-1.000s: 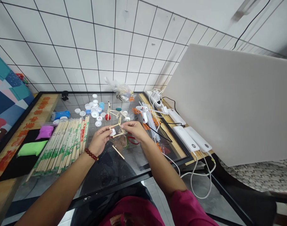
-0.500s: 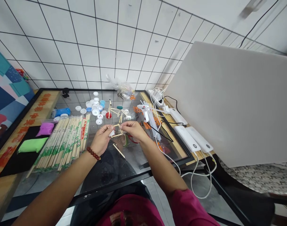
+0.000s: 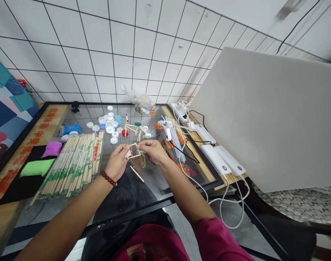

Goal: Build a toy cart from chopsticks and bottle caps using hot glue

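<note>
Frame (image 3: 134,157) in fingers (image 3: 144,146) | loose stick (image 3: 137,174) nr | glue gun (image 3: 168,132) R | caps (image 3: 110,129) L

The pale, roughly four-sided stick frame (image 3: 134,157) is held left of and nearer than the glue gun (image 3: 168,135), a white piece (image 3: 128,154) farther left.

White tiled wall (image 3: 89,58) with dark grout lines; black-framed glass table (image 3: 127,194) before it; grey floor tiles (image 3: 178,224) below.
</note>
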Demonstrator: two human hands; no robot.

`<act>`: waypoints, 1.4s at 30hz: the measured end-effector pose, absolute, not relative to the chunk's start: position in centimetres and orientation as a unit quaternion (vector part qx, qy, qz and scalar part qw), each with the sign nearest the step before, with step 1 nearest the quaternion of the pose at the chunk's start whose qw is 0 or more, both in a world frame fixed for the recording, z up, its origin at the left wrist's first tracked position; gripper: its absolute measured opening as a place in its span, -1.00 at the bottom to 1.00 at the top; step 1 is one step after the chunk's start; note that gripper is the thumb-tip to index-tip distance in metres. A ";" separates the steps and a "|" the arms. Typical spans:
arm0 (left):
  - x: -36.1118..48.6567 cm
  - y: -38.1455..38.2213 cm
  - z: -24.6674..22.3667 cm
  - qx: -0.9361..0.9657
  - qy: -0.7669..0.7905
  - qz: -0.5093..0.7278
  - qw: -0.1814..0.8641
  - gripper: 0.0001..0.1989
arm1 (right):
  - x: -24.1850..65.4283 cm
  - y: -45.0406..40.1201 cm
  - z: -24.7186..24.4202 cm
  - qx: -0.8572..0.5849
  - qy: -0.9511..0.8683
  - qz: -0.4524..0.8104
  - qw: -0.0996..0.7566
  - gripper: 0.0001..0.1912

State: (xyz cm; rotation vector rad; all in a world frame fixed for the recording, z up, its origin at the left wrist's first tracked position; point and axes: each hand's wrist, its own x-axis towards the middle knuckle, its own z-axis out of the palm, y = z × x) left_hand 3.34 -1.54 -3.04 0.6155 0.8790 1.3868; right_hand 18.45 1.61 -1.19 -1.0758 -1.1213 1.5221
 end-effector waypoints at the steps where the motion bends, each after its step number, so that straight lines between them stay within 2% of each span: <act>1: 3.3 -1.6 -3.0 0.269 0.384 0.609 0.640 -0.74 | 18.4 1.6 -1.3 -0.438 -0.455 0.620 0.465 -0.78; 12: 3.4 -1.5 -3.3 0.236 0.382 0.628 0.636 -0.76 | 18.1 1.7 -1.9 -0.441 -0.459 0.620 0.458 -0.73; 18: 2.5 -0.7 -3.4 0.143 0.354 0.644 0.663 -0.81 | 19.0 2.4 -2.0 -0.450 -0.455 0.572 0.513 -0.68; 26: 2.2 -0.4 -2.4 0.080 0.357 0.650 0.666 -0.91 | 17.8 1.5 -2.9 -0.445 -0.500 0.580 0.464 -0.63; 32: 2.6 -1.0 -0.9 0.022 0.361 0.643 0.675 -0.85 | 16.7 0.9 -3.2 -0.410 -0.520 0.564 0.493 -0.71; 42: 2.9 -1.5 -1.1 0.057 0.350 0.626 0.695 -0.87 | 16.8 1.1 -2.9 -0.426 -0.466 0.564 0.533 -0.81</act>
